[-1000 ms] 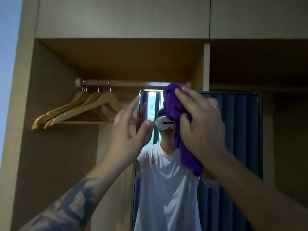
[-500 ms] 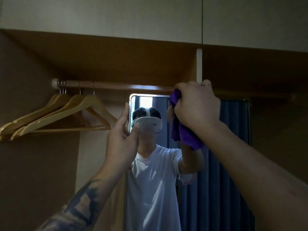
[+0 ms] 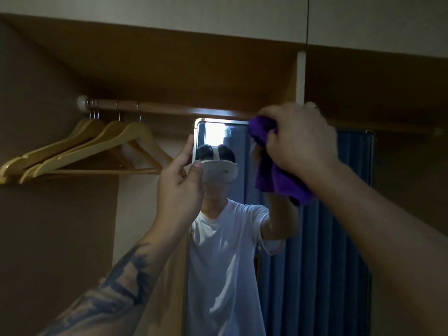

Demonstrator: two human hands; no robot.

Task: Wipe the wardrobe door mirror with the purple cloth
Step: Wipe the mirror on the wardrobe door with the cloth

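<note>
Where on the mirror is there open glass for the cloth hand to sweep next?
Open glass lies below the purple cloth, down to the mirror right frame. Crowded: the top left corner, where the left hand grips the edge, and the right hand under the rail.

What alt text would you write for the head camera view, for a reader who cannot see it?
The right hand presses a bunched purple cloth against the top of the wardrobe door mirror, while the left hand grips the mirror's left edge. Wooden hangers hang on a rail to the left.
</note>
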